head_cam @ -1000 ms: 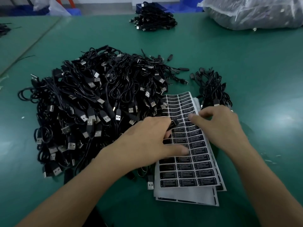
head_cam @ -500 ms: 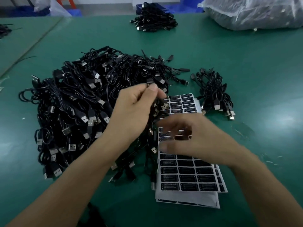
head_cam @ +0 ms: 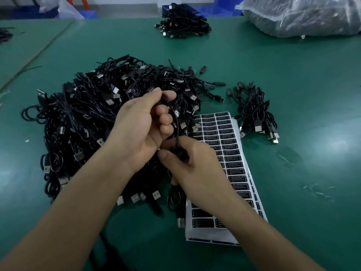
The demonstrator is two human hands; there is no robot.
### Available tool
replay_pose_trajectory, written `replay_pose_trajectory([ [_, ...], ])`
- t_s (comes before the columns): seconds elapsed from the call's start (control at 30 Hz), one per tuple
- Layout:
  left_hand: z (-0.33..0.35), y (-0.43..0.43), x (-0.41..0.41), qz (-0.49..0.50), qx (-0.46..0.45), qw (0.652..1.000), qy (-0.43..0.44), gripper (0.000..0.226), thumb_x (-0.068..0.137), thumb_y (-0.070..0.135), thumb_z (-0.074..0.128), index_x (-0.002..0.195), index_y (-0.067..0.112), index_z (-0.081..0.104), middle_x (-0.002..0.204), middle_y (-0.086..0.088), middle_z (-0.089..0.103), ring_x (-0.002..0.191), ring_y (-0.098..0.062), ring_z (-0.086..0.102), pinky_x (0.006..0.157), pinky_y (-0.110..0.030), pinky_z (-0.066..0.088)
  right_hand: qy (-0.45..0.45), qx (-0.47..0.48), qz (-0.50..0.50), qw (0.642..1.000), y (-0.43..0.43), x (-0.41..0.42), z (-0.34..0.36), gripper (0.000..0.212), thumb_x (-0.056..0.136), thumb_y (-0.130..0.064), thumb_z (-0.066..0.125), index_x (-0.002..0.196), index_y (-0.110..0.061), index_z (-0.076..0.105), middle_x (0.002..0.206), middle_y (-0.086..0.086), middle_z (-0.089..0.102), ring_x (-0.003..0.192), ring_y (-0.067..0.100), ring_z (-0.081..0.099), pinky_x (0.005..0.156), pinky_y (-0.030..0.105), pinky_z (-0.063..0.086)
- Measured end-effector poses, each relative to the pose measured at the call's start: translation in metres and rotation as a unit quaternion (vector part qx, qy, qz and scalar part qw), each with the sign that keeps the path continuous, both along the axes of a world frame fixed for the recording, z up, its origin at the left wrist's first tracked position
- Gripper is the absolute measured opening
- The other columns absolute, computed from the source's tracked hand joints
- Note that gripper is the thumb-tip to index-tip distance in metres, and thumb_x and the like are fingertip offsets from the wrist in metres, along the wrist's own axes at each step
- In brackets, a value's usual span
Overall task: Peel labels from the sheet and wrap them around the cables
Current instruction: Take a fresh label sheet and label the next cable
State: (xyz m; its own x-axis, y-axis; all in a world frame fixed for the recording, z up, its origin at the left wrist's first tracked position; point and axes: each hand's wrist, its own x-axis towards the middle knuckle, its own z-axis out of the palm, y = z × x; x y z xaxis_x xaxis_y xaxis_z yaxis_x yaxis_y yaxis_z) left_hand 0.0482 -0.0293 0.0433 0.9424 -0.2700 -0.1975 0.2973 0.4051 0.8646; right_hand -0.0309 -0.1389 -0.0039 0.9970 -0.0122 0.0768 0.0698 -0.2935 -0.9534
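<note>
A big heap of black USB cables (head_cam: pixel 84 122) covers the green table to my left. My left hand (head_cam: pixel 142 126) holds one black cable (head_cam: pixel 176 126) lifted above the heap, pinching it near the top between thumb and forefinger. My right hand (head_cam: pixel 187 161) pinches the same cable lower down; its fingertips are hidden, so a label between them cannot be made out. The cable's lower end hangs down to a USB plug (head_cam: pixel 180 222). Under my right forearm lies the label sheet (head_cam: pixel 226 137), a white backing with rows of black labels.
A small bundle of black cables (head_cam: pixel 254 114) lies right of the sheet. Another cable pile (head_cam: pixel 183 28) sits at the far middle, and a clear plastic bag of dark goods (head_cam: pixel 304 14) at the far right. A table seam (head_cam: pixel 37 53) runs at the left.
My left hand lifted a cable up off the sheet, then drew it nearer. My right hand left the label sheet and came up to grip the same cable.
</note>
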Motion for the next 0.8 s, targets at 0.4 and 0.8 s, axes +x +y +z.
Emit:
replay_pose_trajectory([
  [0.4,-0.023,-0.009,-0.016,-0.083,0.427,0.826,-0.359,0.012,0.096,0.033,0.058,0.097,0.030,0.070,0.088,0.017,0.068,0.082,0.004,0.060,0.072,-0.013,0.051,-0.038,-0.158,-0.325,0.932,-0.127,0.062,0.031,0.018,0.099,-0.032,0.053,0.106,-0.027,0.069,0.083,-0.011,0.066,0.069,0.011,0.058,0.078,0.031,0.051],
  [0.8,-0.044,-0.012,-0.023,-0.256,0.677,0.535,-0.436,0.079,0.078,0.084,0.047,0.142,0.038,0.050,0.146,0.018,0.043,0.135,-0.010,0.030,0.111,-0.040,0.019,0.058,-0.385,-0.378,0.840,-0.139,0.081,0.012,0.042,0.101,-0.040,0.050,0.141,-0.030,0.051,0.129,0.019,0.050,0.118,0.041,0.049,0.078,0.043,0.033],
])
